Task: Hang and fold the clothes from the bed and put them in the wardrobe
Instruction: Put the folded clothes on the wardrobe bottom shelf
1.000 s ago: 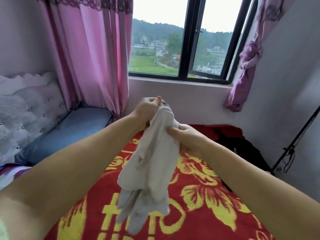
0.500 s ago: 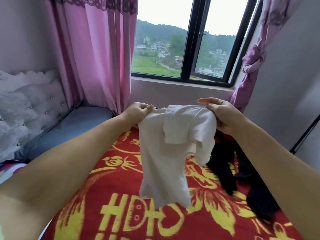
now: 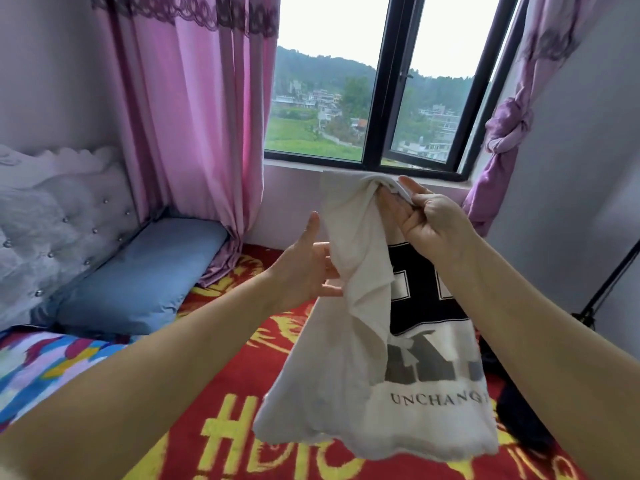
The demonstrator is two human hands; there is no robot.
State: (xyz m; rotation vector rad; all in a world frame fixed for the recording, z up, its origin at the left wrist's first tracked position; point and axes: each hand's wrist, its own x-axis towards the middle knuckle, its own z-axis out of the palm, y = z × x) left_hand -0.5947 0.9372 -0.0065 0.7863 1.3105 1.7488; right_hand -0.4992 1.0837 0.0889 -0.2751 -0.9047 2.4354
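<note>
R. hand (image 3: 427,223), centre-right of frame, pinches the top edge of a white shirt (image 3: 349,368) between thumb and fingers, w/ the cloth bunched at the fingertips just below the window (image 3: 384,98) sill. L. hand (image 3: 304,271), centre of frame, is spread, palm toward the shirt, thumb up, fingers relaxed and touching the cloth's left edge w/o clasping it. Shirt hangs in the air from the R. hand down to lower centre-right, above the bed; its front shows a black block, grey letters and the line "UNCHANG…", partly covered by a loose fold. Below it, a red blanket (image 3: 263,368) w/ yellow print fills the lower centre. Dark clothes (image 3: 519,414) lie on the blanket at lower right, partly hidden by the R. forearm. Blue pillow (image 3: 138,275) at mid-left, beside a grey tufted headboard (image 3: 52,230). Pink curtain (image 3: 194,116) hangs upper left; a knotted purple curtain (image 3: 509,133) at upper right. A thin black stand (image 3: 613,275) leans at the right edge.
</note>
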